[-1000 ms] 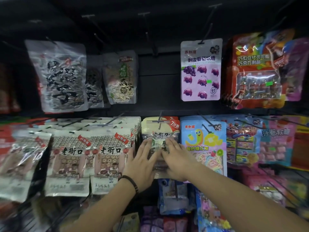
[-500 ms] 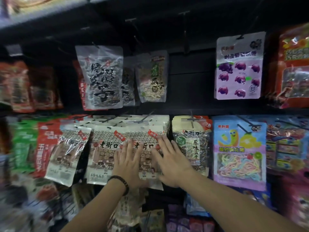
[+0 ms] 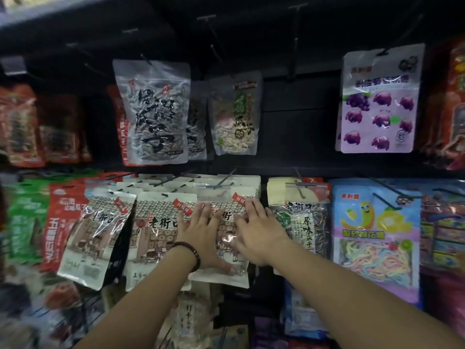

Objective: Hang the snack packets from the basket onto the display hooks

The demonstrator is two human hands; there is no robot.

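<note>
Hanging at the front of a full hook in the lower row, the white snack packet (image 3: 224, 248) with a red tag lies under both hands; the left hand (image 3: 203, 238) rests flat on its face with fingers spread and open, a dark beaded bracelet (image 3: 191, 250) at the wrist; the right hand (image 3: 256, 233) lies flat beside it, fingers spread over the packet's upper right part, gripping nothing; the two hands are just beside each other; a matching white packet (image 3: 156, 238) hangs touching it on the left, and another (image 3: 98, 235) tilts further left; just right hangs a dark seed packet (image 3: 302, 222) with a cream header, then a blue candy packet (image 3: 375, 238) with coloured strips; on the row above hang a clear packet of striped seeds (image 3: 153, 112), a smaller pale seed packet (image 3: 235, 114) and a lilac grape sweet packet (image 3: 377, 102); bare black hooks (image 3: 294, 34) stick out between them.
</note>
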